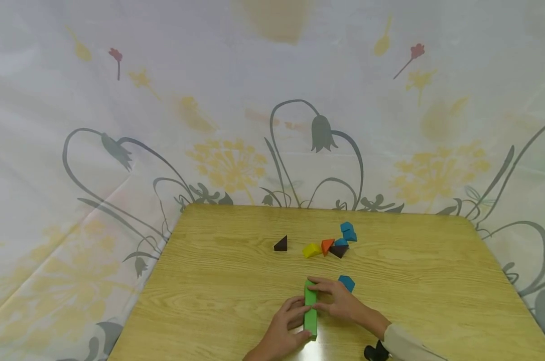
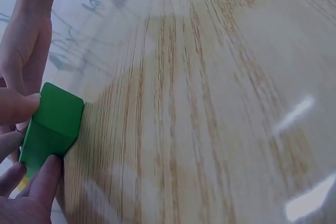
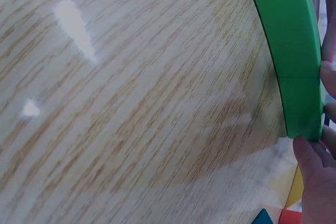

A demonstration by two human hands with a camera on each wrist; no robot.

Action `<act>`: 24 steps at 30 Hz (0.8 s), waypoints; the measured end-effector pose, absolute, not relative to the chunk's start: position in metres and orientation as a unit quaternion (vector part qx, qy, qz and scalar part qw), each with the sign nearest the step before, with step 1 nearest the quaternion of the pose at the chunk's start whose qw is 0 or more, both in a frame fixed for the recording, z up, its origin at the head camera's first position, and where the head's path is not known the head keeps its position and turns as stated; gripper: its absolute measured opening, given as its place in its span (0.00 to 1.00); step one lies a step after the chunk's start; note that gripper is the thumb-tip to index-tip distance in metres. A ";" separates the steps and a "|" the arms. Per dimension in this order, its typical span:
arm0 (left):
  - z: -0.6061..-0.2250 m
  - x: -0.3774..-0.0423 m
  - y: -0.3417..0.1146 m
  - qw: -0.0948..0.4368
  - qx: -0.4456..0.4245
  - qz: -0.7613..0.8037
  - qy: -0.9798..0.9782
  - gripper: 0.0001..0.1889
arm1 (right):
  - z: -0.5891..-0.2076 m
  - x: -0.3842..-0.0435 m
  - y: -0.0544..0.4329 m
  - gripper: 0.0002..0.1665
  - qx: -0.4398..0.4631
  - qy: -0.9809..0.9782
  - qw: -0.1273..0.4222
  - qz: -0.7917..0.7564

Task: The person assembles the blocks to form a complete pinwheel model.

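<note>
Two green blocks stand end to end as one straight row on the table, the near block [image 1: 310,325] meeting the far block [image 1: 310,296] at a seam. My left hand [image 1: 281,328] grips the near block from the left, thumb at its near end and fingers along its side. From the right, my right hand [image 1: 340,300] holds the far block, with fingers over its far end and the thumb close to the seam. The right wrist view shows both green blocks [image 3: 291,30] flush in line. A blue block [image 1: 347,283] lies just behind the right hand, partly covered by it.
Farther back on the wooden table [image 1: 218,260] lie a black triangular block [image 1: 281,244], a yellow block [image 1: 311,250], an orange-red block [image 1: 326,245], a dark triangular block [image 1: 339,250] and several blue blocks [image 1: 347,227]. A flower-patterned cloth [image 1: 227,100] hangs behind the table.
</note>
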State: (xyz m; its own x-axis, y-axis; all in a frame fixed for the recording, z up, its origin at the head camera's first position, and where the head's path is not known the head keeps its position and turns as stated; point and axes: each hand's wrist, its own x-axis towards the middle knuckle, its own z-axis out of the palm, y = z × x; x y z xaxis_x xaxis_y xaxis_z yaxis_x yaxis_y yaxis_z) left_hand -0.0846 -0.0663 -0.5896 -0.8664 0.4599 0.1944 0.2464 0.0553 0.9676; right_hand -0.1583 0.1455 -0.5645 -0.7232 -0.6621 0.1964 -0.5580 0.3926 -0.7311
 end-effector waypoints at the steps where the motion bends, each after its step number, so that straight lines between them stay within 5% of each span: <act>1: -0.589 -0.084 -0.066 0.082 0.244 0.640 0.724 0.26 | -0.565 -0.158 0.145 0.27 -0.367 0.832 0.062 -0.411; 24: -0.577 -0.095 -0.060 -0.011 0.268 0.427 0.864 0.21 | -0.554 -0.170 0.164 0.20 -0.339 0.826 0.005 -0.451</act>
State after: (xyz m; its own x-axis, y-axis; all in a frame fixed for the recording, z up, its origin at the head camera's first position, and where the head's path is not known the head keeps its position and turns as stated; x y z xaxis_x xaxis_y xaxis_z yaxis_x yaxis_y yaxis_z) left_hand -0.0947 -0.0599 -0.5770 -0.8556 0.4540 0.2486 0.4733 0.4917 0.7309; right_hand -0.1698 0.1644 -0.5544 -0.7707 -0.5637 0.2970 -0.5547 0.3641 -0.7481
